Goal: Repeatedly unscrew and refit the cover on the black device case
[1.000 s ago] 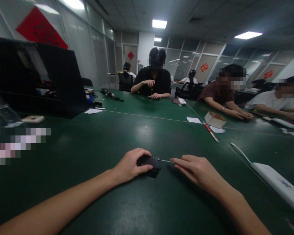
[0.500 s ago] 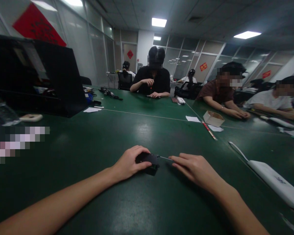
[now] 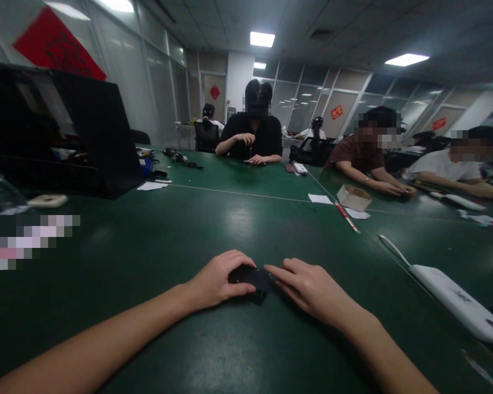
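Note:
My left hand (image 3: 222,279) grips a small flat black device (image 3: 262,279) from its left side, fingers over the far edge and thumb along the near edge. A green strip shows on the near side of the device, low over the table. My right hand (image 3: 306,282) is at the device's right end, its index fingertip touching the edge and the other fingers bent together behind it. The thin metal rod seen there before is hidden now, so what lies between these fingers I cannot make out.
The green table (image 3: 230,224) stretches ahead. A white elongated device with a strap (image 3: 456,298) lies at right, near an open small box (image 3: 353,198) and papers. A black open case (image 3: 98,131) stands at left. Several people sit around; one opposite (image 3: 252,131) holds a screwdriver.
My right hand has moved left, up against the device's right end. The thin metal rod between device and fingers has gone out of sight. My left hand keeps its grip.

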A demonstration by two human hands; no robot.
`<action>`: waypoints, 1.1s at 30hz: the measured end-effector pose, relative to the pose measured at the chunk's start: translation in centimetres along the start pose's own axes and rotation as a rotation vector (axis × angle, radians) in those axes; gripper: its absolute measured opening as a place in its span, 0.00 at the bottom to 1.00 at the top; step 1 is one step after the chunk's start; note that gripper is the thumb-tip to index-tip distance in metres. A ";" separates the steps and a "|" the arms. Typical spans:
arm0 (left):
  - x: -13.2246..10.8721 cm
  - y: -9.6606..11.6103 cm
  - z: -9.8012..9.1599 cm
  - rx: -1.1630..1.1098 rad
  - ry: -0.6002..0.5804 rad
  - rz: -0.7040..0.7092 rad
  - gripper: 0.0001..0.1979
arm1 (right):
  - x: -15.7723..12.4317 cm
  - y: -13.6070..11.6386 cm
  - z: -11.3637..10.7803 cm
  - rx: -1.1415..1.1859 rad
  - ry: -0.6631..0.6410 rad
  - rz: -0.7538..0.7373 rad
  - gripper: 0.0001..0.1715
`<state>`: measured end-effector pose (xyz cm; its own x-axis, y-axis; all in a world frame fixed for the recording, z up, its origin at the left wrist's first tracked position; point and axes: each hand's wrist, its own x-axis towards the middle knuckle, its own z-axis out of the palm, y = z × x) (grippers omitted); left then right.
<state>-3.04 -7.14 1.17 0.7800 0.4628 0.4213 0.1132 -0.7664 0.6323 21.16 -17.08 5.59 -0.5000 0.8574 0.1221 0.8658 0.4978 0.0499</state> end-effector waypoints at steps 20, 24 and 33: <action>-0.2 0.2 0.5 0.009 -0.019 0.113 0.23 | 1.0 -0.5 2.0 0.422 0.038 0.006 0.17; -0.2 0.6 0.7 -0.210 0.162 -0.005 0.21 | 0.6 0.4 1.3 0.260 0.037 0.104 0.16; 0.9 -0.6 0.9 -0.744 0.515 -0.338 0.25 | 0.6 0.3 1.8 0.153 0.014 0.198 0.15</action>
<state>-1.83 -6.64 0.62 0.3924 0.8813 0.2633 -0.2750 -0.1607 0.9479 21.11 -16.16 3.86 -0.3193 0.9389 0.1288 0.9336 0.3349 -0.1271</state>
